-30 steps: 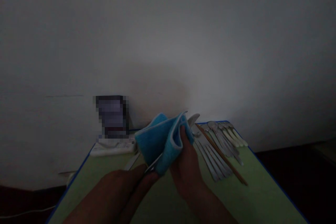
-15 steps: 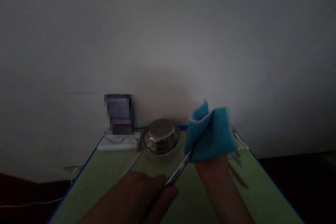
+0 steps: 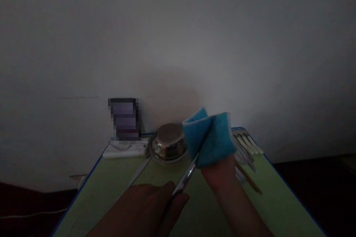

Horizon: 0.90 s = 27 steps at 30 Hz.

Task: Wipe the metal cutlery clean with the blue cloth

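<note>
My left hand is closed around the lower part of a long, shiny metal utensil, which slants up to the right. Its far end disappears into a folded blue cloth, so its kind cannot be told. Behind and under that cloth is my right hand, wrapped in it and pressing it round the utensil; its fingers are hidden. Just left of the cloth, an upturned steel bowl rests on the green table.
A flat metal strip or handle runs from beside the bowl toward my left forearm. At back left, a pixelated dark device stands on a white power strip. Several pale-handled pieces of cutlery and wooden chopsticks lie at right.
My right hand and the cloth have shifted left along the utensil, now partly covering the bowl's right side. More of the cutlery at right shows. My left hand keeps its grip.
</note>
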Each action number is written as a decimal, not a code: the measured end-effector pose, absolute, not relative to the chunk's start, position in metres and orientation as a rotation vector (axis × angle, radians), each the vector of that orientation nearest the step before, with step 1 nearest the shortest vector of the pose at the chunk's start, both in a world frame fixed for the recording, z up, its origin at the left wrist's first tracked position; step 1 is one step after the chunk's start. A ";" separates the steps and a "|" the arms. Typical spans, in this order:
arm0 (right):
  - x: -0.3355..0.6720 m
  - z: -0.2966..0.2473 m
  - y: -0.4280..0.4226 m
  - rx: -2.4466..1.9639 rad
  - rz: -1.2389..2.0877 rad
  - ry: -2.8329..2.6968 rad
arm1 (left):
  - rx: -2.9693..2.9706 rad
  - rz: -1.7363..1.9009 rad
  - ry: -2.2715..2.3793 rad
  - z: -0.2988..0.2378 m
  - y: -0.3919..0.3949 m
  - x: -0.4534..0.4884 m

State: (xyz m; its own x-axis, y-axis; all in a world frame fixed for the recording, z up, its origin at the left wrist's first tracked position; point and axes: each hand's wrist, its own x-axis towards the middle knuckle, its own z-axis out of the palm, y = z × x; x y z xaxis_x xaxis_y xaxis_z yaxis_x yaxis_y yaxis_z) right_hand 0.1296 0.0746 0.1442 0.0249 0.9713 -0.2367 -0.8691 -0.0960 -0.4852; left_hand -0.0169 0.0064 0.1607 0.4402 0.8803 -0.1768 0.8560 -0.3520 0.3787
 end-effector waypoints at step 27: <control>0.123 0.130 0.086 -0.526 1.464 -0.469 | 2.075 0.105 1.591 0.159 0.018 -0.020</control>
